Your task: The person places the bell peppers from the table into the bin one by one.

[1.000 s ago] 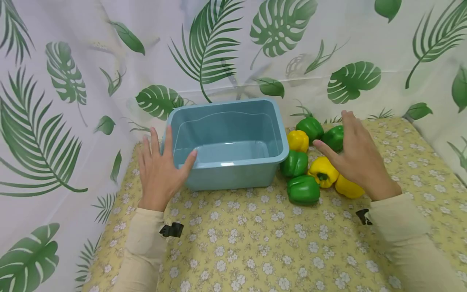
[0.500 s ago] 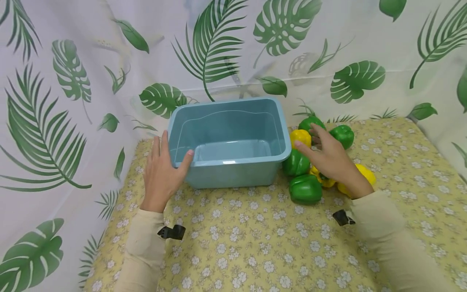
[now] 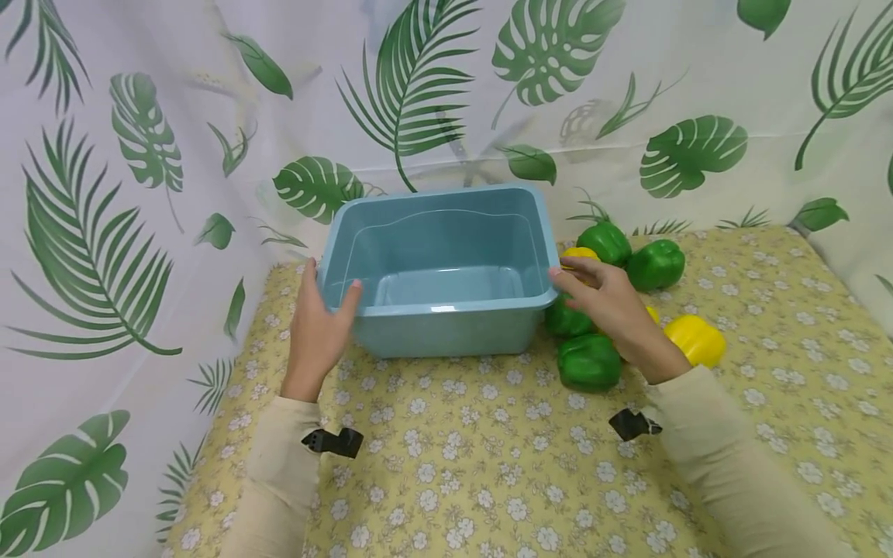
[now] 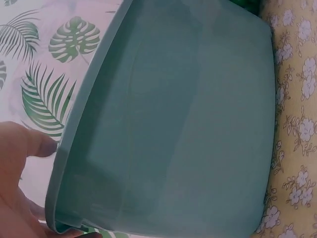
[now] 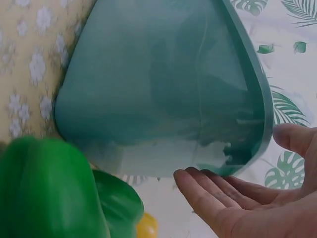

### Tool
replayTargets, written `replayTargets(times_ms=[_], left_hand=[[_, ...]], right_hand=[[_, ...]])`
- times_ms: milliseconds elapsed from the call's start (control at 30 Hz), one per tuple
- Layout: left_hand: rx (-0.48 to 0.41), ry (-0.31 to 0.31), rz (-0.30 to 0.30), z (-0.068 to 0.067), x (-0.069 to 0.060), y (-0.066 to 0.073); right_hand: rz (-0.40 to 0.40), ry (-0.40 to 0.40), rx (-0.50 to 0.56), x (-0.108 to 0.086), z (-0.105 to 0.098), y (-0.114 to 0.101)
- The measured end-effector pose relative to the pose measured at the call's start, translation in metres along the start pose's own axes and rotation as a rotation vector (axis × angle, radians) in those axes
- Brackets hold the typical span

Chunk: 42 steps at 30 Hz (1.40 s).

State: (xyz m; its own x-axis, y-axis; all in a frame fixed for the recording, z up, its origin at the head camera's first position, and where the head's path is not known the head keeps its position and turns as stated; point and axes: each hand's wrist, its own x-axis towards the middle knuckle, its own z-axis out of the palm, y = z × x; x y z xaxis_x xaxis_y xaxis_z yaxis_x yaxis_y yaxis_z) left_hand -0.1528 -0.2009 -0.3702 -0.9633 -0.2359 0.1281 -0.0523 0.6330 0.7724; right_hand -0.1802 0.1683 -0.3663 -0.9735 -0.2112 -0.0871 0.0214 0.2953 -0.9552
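A blue-grey plastic tub [image 3: 446, 329] stands on the cloth, and I see nothing inside it. My left hand [image 3: 317, 333] is at its left end, the thumb by the rim and the other fingers largely hidden along the outside. In the left wrist view the thumb [image 4: 42, 144] meets the rim edge. At the tub's right end, my right hand [image 3: 614, 310] has its thumb at the rim corner. The right wrist view shows its straight fingers [image 5: 213, 193] against the outer end wall. Close beside lie green bell peppers [image 3: 589, 363], partly behind the right hand.
More green peppers [image 3: 656, 264] and a yellow bell pepper [image 3: 696, 341] lie right of the tub, with another yellow one [image 3: 580, 253] partly hidden. A flowered yellow cloth [image 3: 446, 465] covers the table. A leaf-patterned white curtain [image 3: 593, 46] hangs close behind the tub.
My right hand has come left and down from above the peppers to the tub's right end. My left hand has closed in on the left rim. The tub rests where it was.
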Motion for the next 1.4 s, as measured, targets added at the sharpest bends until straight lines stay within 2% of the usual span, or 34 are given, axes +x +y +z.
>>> replayTargets(times_ms=[133, 267, 400, 667, 1000, 1133, 1400], left_hand=[[-0.082, -0.010, -0.059, 0.000, -0.001, -0.003], [-0.225, -0.017, -0.111, 0.002, -0.001, -0.004], [-0.305, -0.003, -0.108, 0.003, 0.000, -0.005], [-0.314, 0.001, -0.074, 0.003, -0.004, -0.008], [-0.329, -0.032, -0.101, -0.006, -0.019, -0.009], [-0.352, -0.034, -0.100, -0.008, -0.022, -0.009], [-0.342, -0.040, -0.100, -0.010, -0.028, -0.008]], right_hand=[[0.033, -0.009, 0.063, 0.002, 0.007, 0.000], [0.034, -0.019, 0.128, 0.001, 0.011, 0.000], [0.028, -0.017, 0.186, 0.000, 0.013, -0.001], [0.031, -0.019, 0.203, -0.006, 0.011, -0.001], [0.023, -0.047, 0.209, -0.015, 0.011, 0.001], [0.018, -0.053, 0.217, -0.018, 0.012, 0.001], [0.025, -0.057, 0.216, -0.025, 0.012, 0.000]])
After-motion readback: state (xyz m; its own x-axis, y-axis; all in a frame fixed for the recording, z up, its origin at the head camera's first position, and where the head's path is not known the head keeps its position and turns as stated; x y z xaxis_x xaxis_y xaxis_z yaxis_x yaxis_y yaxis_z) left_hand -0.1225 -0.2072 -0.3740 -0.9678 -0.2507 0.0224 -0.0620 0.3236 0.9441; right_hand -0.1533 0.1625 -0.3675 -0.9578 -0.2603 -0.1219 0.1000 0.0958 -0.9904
